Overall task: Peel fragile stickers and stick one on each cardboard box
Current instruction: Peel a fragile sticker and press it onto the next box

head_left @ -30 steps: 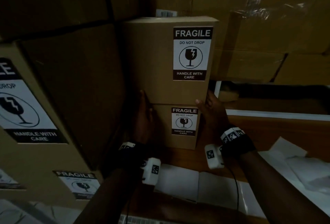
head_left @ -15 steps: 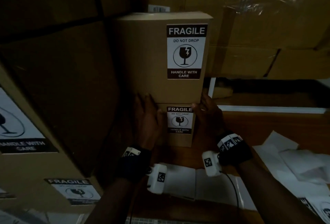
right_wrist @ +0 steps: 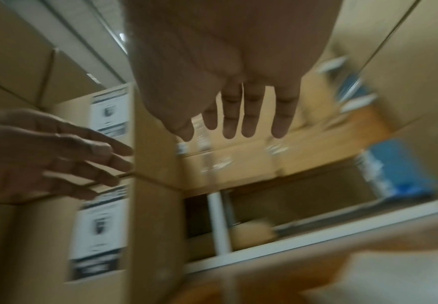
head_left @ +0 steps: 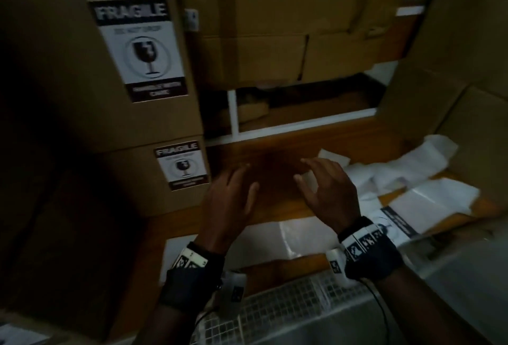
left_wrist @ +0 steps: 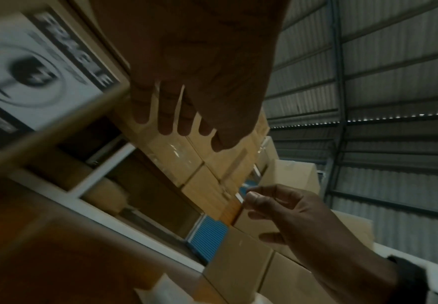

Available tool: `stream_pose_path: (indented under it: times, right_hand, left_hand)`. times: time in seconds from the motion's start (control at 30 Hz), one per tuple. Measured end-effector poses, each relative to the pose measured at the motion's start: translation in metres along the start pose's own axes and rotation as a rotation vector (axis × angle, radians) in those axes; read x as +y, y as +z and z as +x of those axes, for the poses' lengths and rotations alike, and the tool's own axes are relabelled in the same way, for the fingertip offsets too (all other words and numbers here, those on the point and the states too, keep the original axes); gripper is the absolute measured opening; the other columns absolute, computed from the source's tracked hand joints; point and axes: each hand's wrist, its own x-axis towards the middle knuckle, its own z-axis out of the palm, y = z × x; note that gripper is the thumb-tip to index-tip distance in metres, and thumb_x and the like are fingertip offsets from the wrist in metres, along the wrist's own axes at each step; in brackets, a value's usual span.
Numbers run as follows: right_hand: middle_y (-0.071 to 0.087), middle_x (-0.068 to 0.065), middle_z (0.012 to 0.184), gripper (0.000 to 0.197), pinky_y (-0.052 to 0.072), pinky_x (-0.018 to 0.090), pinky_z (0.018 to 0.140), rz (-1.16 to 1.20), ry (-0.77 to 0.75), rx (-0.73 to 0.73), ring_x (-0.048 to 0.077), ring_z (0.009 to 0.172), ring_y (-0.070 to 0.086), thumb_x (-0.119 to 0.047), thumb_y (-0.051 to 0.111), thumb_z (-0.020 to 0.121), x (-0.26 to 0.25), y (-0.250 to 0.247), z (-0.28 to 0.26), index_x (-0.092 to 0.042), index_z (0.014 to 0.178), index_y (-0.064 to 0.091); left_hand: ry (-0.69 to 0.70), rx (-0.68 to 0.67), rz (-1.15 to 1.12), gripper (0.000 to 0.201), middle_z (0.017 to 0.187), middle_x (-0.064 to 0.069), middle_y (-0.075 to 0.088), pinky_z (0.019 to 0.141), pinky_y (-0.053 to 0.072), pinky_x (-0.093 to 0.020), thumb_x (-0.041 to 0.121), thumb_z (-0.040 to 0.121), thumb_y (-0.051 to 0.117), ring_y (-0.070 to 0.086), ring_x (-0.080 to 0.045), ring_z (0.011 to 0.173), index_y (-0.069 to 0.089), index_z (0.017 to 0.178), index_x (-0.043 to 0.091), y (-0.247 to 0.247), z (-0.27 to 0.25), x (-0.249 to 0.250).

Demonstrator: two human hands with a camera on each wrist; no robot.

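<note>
Two stacked cardboard boxes stand at the left, a large upper box (head_left: 68,75) and a smaller lower box (head_left: 132,177). Each carries a black-and-white fragile sticker: one on the upper box (head_left: 140,47), one on the lower box (head_left: 181,166). My left hand (head_left: 233,196) and right hand (head_left: 324,188) hover over the wooden table (head_left: 275,152), to the right of the lower box, touching nothing. Fingers of both hands are spread and relaxed, as the left wrist view (left_wrist: 176,115) and right wrist view (right_wrist: 233,117) confirm. A loose fragile sticker sheet (head_left: 395,223) lies at the right, behind my right wrist.
White backing papers (head_left: 412,168) lie crumpled on the table's right side, and a flat white sheet (head_left: 275,237) lies under my wrists. More cardboard boxes (head_left: 275,56) are stacked behind and at the right (head_left: 467,69). A white shelf frame (head_left: 302,122) runs along the table's far edge.
Both hands have let go of the lower box's sides and moved right, over the bare table. The view has swung right, so the stacked boxes now sit at the left.
</note>
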Motion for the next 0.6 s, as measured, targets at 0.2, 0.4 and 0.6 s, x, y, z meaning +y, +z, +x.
stream_pose_path:
  times: [0.2,0.4,0.6]
  right_hand:
    - [0.072,0.006,0.106,0.028,0.054,0.045,0.074,-0.196,0.001,0.147,0.028,0.098,0.066,-0.035,0.064,0.093,0.104,-0.102,-0.048,-0.013,0.108,0.072]
    - [0.072,0.007,0.099,0.024,0.052,0.04,0.075,-0.313,0.011,0.326,0.028,0.092,0.065,-0.033,0.065,0.093,0.201,-0.217,-0.088,-0.012,0.1,0.074]
    - [0.072,0.011,0.1,0.024,0.053,0.041,0.078,-0.438,0.025,0.47,0.032,0.091,0.065,-0.029,0.065,0.093,0.283,-0.314,-0.104,-0.008,0.099,0.074]
  left_hand:
    - [0.204,-0.015,0.07,0.034,0.114,-0.012,0.071,0.08,0.05,-0.028,0.027,0.09,0.071,0.068,-0.025,0.1,0.07,0.118,0.008,0.073,0.004,0.107]
    - [0.283,-0.051,0.015,0.033,0.112,-0.01,0.072,0.079,0.055,-0.035,0.033,0.093,0.064,0.068,-0.024,0.099,0.072,0.115,0.01,0.148,0.014,0.242]
    - [0.349,-0.05,-0.128,0.04,0.115,-0.004,0.071,0.078,0.058,-0.036,0.043,0.097,0.051,0.067,-0.019,0.101,0.072,0.116,0.016,0.205,0.036,0.363]
